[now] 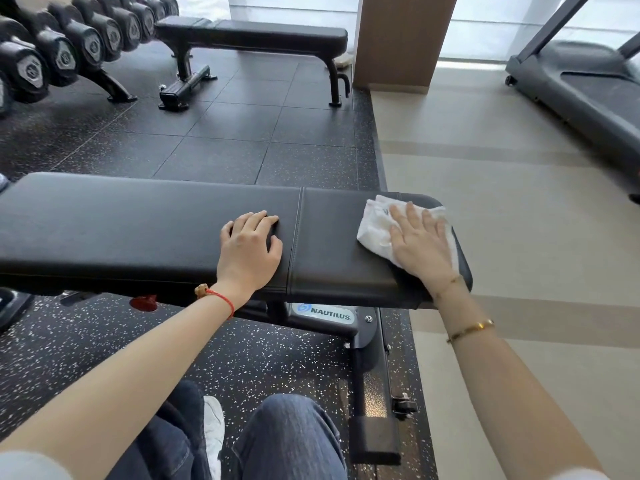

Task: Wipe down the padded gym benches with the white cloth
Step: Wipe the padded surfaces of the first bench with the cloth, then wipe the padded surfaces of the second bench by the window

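Note:
A black padded bench (138,230) runs across the view right in front of me. On its right end lies a crumpled white cloth (375,225). My right hand (420,244) presses flat on the cloth with straight fingers. My left hand (251,247) rests on the pad near the seam, its fingers loosely bent and holding nothing. A second black padded bench (263,36) stands farther back, by the dumbbell rack.
A rack of black dumbbells (62,46) fills the far left. A wooden pillar (401,39) stands behind the far bench. A treadmill (588,95) sits at the far right on the beige floor. The near bench's metal frame (367,375) and my knees are below.

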Demonstrator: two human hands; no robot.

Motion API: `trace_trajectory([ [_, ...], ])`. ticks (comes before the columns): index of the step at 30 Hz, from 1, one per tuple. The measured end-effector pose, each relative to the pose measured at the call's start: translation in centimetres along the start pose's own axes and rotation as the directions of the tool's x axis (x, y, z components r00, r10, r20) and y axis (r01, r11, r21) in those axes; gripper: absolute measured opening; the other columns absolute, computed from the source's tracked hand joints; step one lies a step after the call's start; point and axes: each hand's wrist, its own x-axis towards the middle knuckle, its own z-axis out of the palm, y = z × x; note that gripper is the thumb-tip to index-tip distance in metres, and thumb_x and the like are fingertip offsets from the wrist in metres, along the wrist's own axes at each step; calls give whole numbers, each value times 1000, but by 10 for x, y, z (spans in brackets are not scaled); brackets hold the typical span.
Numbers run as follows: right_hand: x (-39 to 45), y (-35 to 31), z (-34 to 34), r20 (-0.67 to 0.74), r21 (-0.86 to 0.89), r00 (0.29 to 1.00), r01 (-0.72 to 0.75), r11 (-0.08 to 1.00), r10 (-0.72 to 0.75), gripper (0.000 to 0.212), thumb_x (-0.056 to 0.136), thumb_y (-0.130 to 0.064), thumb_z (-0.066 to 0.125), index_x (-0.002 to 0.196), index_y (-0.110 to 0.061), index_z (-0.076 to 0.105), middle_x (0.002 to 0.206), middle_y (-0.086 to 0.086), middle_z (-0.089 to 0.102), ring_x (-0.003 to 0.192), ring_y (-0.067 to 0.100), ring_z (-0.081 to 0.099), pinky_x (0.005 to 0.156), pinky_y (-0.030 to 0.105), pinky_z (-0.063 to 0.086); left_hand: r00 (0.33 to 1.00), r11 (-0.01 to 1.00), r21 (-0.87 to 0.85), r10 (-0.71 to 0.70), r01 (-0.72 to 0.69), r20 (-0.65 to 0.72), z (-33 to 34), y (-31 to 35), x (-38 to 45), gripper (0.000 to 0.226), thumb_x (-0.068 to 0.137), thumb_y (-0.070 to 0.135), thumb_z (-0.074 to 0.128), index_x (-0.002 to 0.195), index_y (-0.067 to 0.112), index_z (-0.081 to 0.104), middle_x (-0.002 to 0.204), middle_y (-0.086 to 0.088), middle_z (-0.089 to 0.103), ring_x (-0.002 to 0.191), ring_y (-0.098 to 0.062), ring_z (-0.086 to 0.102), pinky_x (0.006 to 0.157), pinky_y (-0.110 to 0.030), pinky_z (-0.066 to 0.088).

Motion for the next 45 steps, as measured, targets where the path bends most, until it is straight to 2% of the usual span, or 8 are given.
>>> trace_trajectory([
  [12,-29,-74,17,-13,104,946,323,941,-323,54,105,-45,22,158,-31,17,166,-2,10,154,22,1,124,41,-5,1000,1000,-28,-2,2,12,-5,1,2,39,91,26,52,129,21,59,138,1,56,132,-19,44,111,-43,25],
  [15,-38,-69,5,-166,393,959,276,877,-228,56,103,-46,35,153,-22,33,162,4,26,151,19,14,123,36,7,1000,999,-37,-2,2,14,-4,-1,1,39,92,26,51,130,20,59,138,0,56,133,-19,43,111,-43,25],
  [21,-41,-47,7,-128,211,992,12,977,16,78,96,-52,46,155,-6,22,163,18,15,152,31,7,124,42,4,1000,999,-36,2,-1,26,-3,0,0,40,92,25,50,131,19,58,140,-2,55,134,-21,42,114,-45,26],
  [26,-39,-50,12,-177,255,982,-15,967,62,76,91,-55,55,140,2,42,156,21,29,150,33,15,124,41,8,999,999,-37,32,-33,-24,0,-1,-1,35,92,22,51,125,17,62,132,-1,59,130,-20,47,115,-43,25],
  [31,-31,-56,7,-267,335,958,-6,942,101,56,79,-45,75,111,-6,51,112,7,52,108,26,47,95,36,39,996,996,-52,69,-72,-47,3,-4,-1,31,91,20,52,120,18,65,129,2,62,128,-19,50,116,-44,27],
  [35,-24,-67,-4,-121,533,982,-61,844,148,54,76,-24,80,105,-16,36,107,0,48,93,18,48,79,29,39,998,995,-85,53,-55,-16,-5,-2,-1,31,89,16,53,117,17,66,127,2,64,125,-21,54,115,-45,30],
  [39,-18,-79,-27,184,625,949,-314,715,255,43,78,-14,77,105,-16,43,93,-11,53,83,12,55,60,22,40,999,996,-87,25,-21,45,-32,6,3,33,86,9,54,115,17,67,124,1,65,122,-22,57,113,-47,32],
  [45,-34,-91,-99,552,744,802,-597,299,228,28,86,-8,71,113,-7,66,112,7,72,102,25,70,91,49,57,991,995,-99,36,-23,131,-120,28,21,31,86,6,56,114,15,67,120,0,67,119,-22,59,112,-46,35],
])
